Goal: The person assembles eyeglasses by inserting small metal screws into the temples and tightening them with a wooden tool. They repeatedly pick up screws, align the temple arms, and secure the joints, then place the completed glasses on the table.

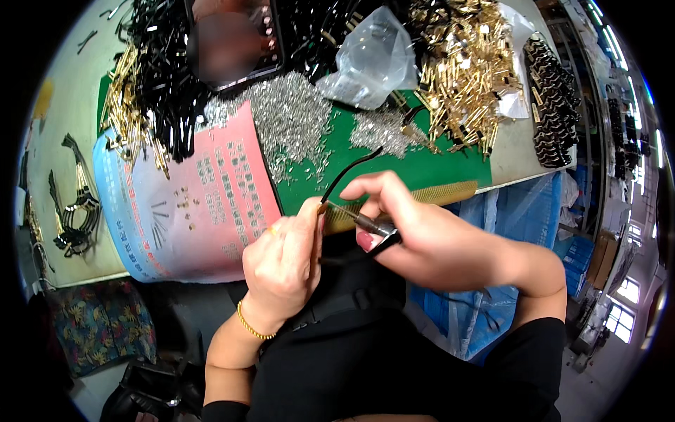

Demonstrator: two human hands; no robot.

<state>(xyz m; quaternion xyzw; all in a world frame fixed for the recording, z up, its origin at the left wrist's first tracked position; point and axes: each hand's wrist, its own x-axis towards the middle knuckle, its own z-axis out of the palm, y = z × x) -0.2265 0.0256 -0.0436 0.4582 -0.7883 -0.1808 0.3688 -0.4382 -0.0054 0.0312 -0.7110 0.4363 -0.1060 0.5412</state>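
My left hand (281, 264) pinches a thin black strap (343, 172) between thumb and fingers, with the strap's free end curving up and away to the right. In my right hand (415, 221) is a small screwdriver-like tool (367, 223) with a dark round body and a thin metal shaft. Its tip points left and meets the strap at my left fingertips; the exact contact is too small to make out. The right index finger is bent above the tool, while the thumb presses from below. Both hands are held just off the table's near edge.
Small silver pins (292, 119) lie heaped on a green mat (450, 165), beside a pile of gold clasps (467, 70). Black straps (165, 70), a phone (235, 42), a plastic bag (376, 60) and a printed pink-and-blue sheet (190, 218) surround them. Blue crates (517, 218) stand right.
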